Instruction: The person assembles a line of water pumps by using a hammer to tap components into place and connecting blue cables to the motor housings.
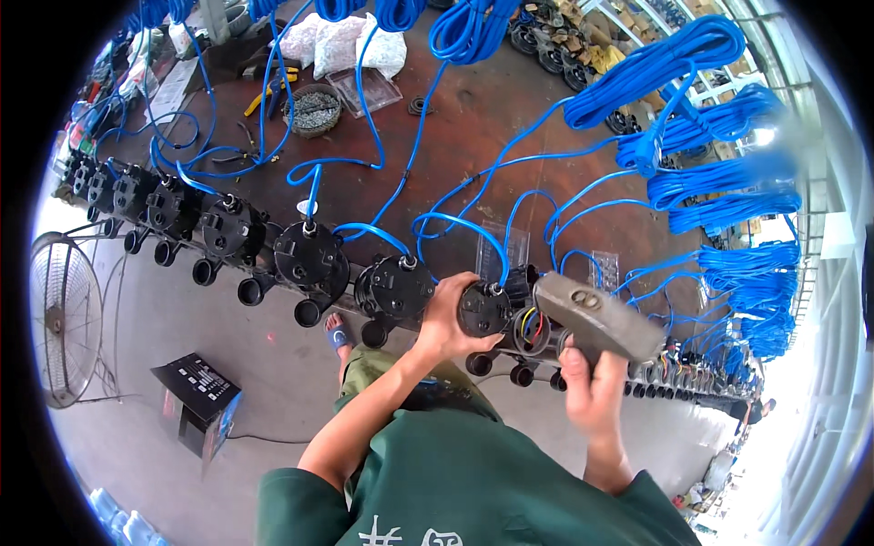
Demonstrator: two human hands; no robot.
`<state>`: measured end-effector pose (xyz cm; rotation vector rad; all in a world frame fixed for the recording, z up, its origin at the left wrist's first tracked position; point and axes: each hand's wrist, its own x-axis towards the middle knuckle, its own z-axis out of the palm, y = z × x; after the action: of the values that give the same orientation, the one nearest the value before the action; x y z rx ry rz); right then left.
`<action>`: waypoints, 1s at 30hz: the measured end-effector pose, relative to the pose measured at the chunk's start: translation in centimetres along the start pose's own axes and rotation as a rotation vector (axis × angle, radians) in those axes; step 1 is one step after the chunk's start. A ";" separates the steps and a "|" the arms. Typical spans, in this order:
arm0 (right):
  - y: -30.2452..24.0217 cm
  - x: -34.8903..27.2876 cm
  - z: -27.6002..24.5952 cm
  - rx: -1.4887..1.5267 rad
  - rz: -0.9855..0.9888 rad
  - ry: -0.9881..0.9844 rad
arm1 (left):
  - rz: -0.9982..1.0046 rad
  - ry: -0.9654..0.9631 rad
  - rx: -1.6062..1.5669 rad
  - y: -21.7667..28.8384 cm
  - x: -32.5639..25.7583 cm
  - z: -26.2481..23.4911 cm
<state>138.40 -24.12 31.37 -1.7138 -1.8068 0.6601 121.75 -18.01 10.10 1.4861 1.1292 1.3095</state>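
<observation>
My left hand [444,320] is wrapped round a black round housing [483,311], thumb at its near side and fingers at its far side. A blue cable [473,227] runs into the top of this housing through a metal fitting. In my right hand [594,393] is a hammer [601,318], its heavy metal head raised; my fist hides most of the handle. Just right of the held housing stands an open black housing [531,329] with red, yellow and blue wires inside, partly behind the hammer head. Left of my left hand sits another capped housing [394,289].
More black housings [232,229] line the bench's near edge. Blue cable coils [655,73] lie along the far and right sides. On the reddish-brown tabletop [464,118] are a bowl of small parts [313,110], pliers [273,89] and white bags [341,44]. A fan [66,318] stands left.
</observation>
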 end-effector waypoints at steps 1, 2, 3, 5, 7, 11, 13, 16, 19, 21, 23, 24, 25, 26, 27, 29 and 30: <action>1.5 -0.5 1.2 -0.058 -0.014 0.060 | 0.004 -0.004 -0.006 -0.1 0.1 0.1; 3.0 -0.7 3.5 -0.246 -0.124 0.168 | 0.021 -0.007 -0.007 -0.3 0.2 0.4; 6.4 -2.2 4.7 -0.385 0.060 -0.033 | 0.021 -0.009 0.004 -0.3 -0.1 0.6; 6.7 -1.4 3.5 -0.303 0.161 -0.127 | 0.042 -0.007 0.027 -0.5 0.3 0.3; 4.7 0.5 1.5 0.070 0.370 -0.263 | 0.009 -0.026 0.011 -0.3 0.1 -0.1; -0.7 1.6 -0.1 0.056 -0.005 -0.155 | 0.015 -0.016 0.022 -0.4 -0.2 -0.3; -0.3 1.3 2.7 -0.068 -0.154 -0.040 | 0.031 -0.018 0.014 -0.3 0.1 0.0; 3.2 1.0 6.5 -0.269 -0.011 -0.160 | 0.029 -0.044 -0.054 -1.6 0.2 0.5; 2.3 2.1 4.1 -0.040 0.149 -0.333 | -0.047 -0.051 -0.026 -0.9 0.4 0.4; 2.7 1.3 2.4 0.166 0.189 -0.315 | -0.028 -0.066 0.045 -0.6 0.0 0.2; 2.0 0.7 0.6 0.248 0.204 -0.210 | 0.035 -0.039 0.112 -0.9 0.0 0.0; 2.2 0.2 0.5 0.195 0.148 -0.126 | -0.003 -0.063 0.088 -0.9 0.0 0.1; 2.4 -0.2 0.4 0.140 0.094 -0.042 | -0.002 -0.071 0.082 -1.0 0.2 0.3; 3.3 -0.5 1.3 0.027 0.043 0.037 | 0.000 -0.080 0.075 -1.2 0.4 0.6; 4.5 -0.9 2.3 -0.170 0.190 -0.054 | -0.002 -0.096 0.076 -1.1 0.3 0.7; 8.2 -1.8 4.6 -0.319 0.098 -0.035 | 0.027 -0.109 0.058 -0.7 0.8 0.5; 8.4 -1.2 4.0 -0.183 0.052 -0.068 | 0.024 -0.097 0.045 -0.9 0.7 0.4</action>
<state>141.81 -24.67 22.63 -1.8835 -1.9267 0.5956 122.06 -17.17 9.40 1.5834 1.0875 1.2213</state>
